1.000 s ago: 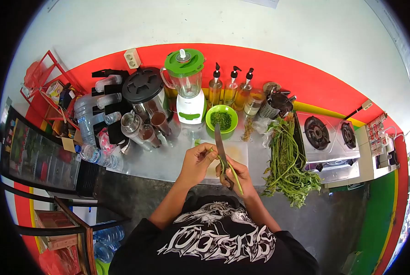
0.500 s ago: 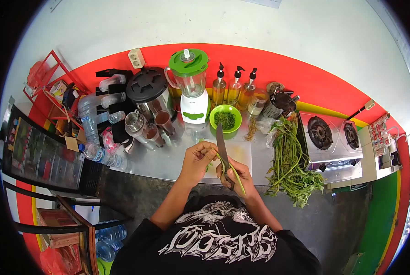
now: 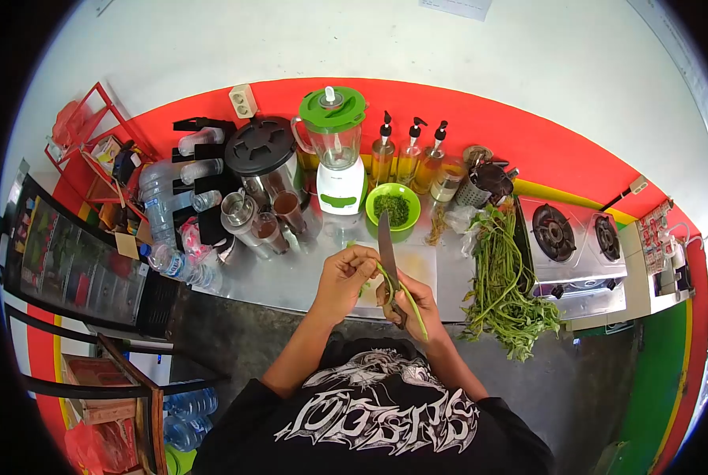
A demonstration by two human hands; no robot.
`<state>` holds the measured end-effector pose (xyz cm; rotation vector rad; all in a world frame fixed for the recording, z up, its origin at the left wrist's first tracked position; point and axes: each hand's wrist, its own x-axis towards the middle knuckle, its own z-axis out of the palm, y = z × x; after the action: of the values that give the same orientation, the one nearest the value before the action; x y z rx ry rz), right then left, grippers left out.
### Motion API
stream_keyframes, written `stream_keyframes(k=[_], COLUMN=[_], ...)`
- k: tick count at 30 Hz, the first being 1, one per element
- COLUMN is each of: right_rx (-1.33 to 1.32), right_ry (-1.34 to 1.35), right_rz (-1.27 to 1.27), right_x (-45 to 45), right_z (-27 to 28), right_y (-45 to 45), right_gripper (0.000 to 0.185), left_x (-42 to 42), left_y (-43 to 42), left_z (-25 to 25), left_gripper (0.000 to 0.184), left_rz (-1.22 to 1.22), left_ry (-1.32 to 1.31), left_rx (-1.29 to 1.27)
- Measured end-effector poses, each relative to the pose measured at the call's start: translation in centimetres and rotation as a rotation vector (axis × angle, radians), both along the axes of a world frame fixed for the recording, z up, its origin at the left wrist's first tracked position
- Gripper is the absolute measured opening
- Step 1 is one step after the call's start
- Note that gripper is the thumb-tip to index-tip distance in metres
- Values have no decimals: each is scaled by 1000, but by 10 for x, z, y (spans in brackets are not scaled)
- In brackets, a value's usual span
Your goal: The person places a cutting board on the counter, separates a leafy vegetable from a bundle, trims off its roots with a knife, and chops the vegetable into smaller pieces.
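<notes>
Over the front of the metal counter, my left hand point(image 3: 343, 281) pinches the upper end of a thin green stem point(image 3: 412, 305). My right hand point(image 3: 419, 294) is wrapped round the handle of a kitchen knife point(image 3: 386, 252), its blade pointing away from me. The stem runs past the blade and across my right hand, hanging down over the wrist. Under my hands is a pale cutting board point(image 3: 427, 265), partly hidden. Beyond the knife tip stands a green bowl point(image 3: 393, 232) with chopped greens point(image 3: 391, 207) in it.
To the right lies a bunch of leafy stems point(image 3: 500, 273) beside a gas stove point(image 3: 572, 257). At the back stand a blender point(image 3: 340, 182), several pump bottles point(image 3: 408, 158) and a utensil holder point(image 3: 473, 194). Metal cups point(image 3: 267, 229) and plastic bottles point(image 3: 164, 257) are on the left.
The view has shifted slightly, so the counter items sit a little further right. My hands keep nearly the same hold on stem and knife.
</notes>
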<state>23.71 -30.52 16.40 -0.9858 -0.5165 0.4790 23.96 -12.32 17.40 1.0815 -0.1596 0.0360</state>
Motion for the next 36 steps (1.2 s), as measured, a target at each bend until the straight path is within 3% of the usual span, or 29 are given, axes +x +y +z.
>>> stream_keyframes(k=[4, 5, 8, 10, 12, 13, 14, 15, 17, 21, 28, 32, 36], right_rx=[51, 37, 22, -192, -291, -450, -608, -670, -743, -885, -957, -1112, -1008], right_ry=[22, 22, 65, 55, 16, -153, -320, -328, -368, -401, -393, -278, -251], right_rz=[-11, -22, -51, -189, -251, -363, -474, -493, -502, -506, -514, -825, -937], right_x=[-3, -3, -3, 0, 6, 8, 9, 8, 6, 4, 14, 44, 64], right_z=[-3, -3, 0, 5, -3, -7, -10, -7, -6, -1, -26, -55, -60], right_y=[7, 8, 12, 17, 19, 21, 22, 22, 23, 27, 31, 12, -11], right_gripper=[52, 51, 50, 50, 51, 51, 52, 55, 56, 56, 48, 38, 38], left_x=[-5, -8, -6, -8, -13, -14, -15, -16, -18, -19, -12, -21, -33], left_y=[-4, -5, -2, -2, -4, -3, -2, 0, -2, 8, 34, 54, 84], left_z=[-2, 2, -7, 0, 5, -2, -14, -18, -24, -35, -67, -90, -112], left_gripper=[9, 12, 23, 38, 33, 33, 31, 28, 20, 20, 20, 20, 20], left_rz=[0, 70, 98, 66, 11, 4, -16, -41, 34, 132, 81, 65, 64], left_ry=[20, 10, 131, 172, 260, 263, 232, 200, 230, 231, 248, 287, 420], left_rx=[-90, 29, 59, 82, 57, 63, 234, 406, 442, 627, 592, 572, 486])
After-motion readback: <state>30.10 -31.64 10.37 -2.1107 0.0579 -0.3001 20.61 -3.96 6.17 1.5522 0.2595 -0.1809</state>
